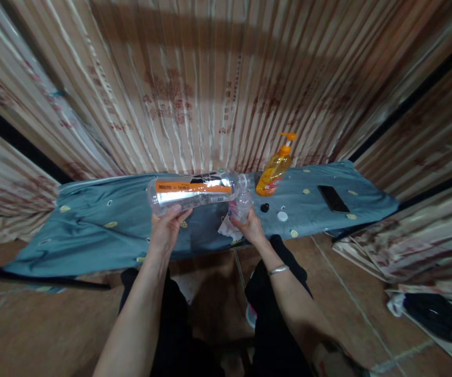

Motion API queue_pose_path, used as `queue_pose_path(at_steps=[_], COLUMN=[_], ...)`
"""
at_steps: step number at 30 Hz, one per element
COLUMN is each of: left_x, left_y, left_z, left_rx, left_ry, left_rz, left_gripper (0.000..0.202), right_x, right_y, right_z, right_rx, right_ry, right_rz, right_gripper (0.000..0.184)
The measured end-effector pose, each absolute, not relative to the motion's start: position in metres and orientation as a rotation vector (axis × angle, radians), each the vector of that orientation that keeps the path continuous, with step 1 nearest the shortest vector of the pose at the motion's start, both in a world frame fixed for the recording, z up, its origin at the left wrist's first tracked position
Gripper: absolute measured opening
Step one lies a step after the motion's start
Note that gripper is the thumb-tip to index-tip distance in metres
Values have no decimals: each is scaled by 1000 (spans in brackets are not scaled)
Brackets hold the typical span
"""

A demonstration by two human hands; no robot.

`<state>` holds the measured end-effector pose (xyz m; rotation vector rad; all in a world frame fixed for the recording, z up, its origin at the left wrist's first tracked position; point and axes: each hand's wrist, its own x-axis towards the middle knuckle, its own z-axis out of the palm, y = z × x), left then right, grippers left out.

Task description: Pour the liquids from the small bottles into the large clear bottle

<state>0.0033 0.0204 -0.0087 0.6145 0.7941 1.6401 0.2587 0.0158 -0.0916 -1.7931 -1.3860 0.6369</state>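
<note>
My left hand (168,225) is wrapped round the base end of a large clear plastic bottle (190,192) with an orange and silver label. The bottle lies on its side in the air, its uncapped-looking mouth pointing right. My right hand (249,225) grips a smaller clear plastic bottle (242,201), held roughly upright just below the large bottle's mouth. The two necks meet or overlap; whether they touch I cannot tell. A crumpled whitish cloth or tissue (229,230) shows beside my right hand. Any liquid passing between the bottles is too small to make out.
Behind the bottles stands an orange pump bottle (275,170). A small black cap (264,208), a white round cap (282,216) and a dark phone (333,199) lie on the teal cloth-covered table (92,220). Pleated curtains (194,94) hang close behind and at both sides.
</note>
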Motion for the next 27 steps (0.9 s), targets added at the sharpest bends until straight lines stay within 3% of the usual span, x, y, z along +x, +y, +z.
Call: queue_pose_path(at_steps=[17, 27], left_x=[3, 1], left_y=[18, 18], left_z=[-3, -4], left_rx=[565, 615], left_ry=[793, 813], left_rz=[1657, 1663], left_gripper=[46, 45], right_x=[258, 260], right_y=[15, 16], right_z=[-89, -91], right_rx=[-1847, -1826], right_ry=[-1369, -1387], right_rz=[616, 617], right_gripper=[78, 66])
